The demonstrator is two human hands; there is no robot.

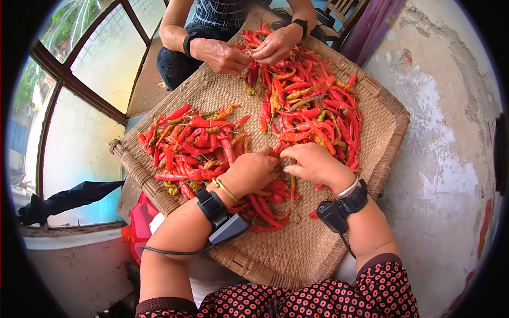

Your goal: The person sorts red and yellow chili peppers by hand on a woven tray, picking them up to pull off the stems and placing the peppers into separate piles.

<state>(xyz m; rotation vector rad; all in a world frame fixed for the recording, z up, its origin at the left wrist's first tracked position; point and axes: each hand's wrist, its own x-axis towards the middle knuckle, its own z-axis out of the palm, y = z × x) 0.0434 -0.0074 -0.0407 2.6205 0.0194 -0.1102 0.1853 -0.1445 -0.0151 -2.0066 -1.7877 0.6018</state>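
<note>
Left hand [252, 170] and right hand [318, 163] nearly together mid-tray, fingertips bunched, bit of red showing between. Can't tell what either's really gripping, tbh. Red peppers all over woven tray [302, 257]: big pile [313, 119] on far right side, second pile [188, 143] left of left hand, smaller bunch [265, 206] nearer wearer. Across tray, other person's hands [225, 55] close together over peppers too.

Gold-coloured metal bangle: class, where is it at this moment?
In the head view, slightly left of centre, the gold-coloured metal bangle sits between the person's left hand and the black wrist strap.
</note>
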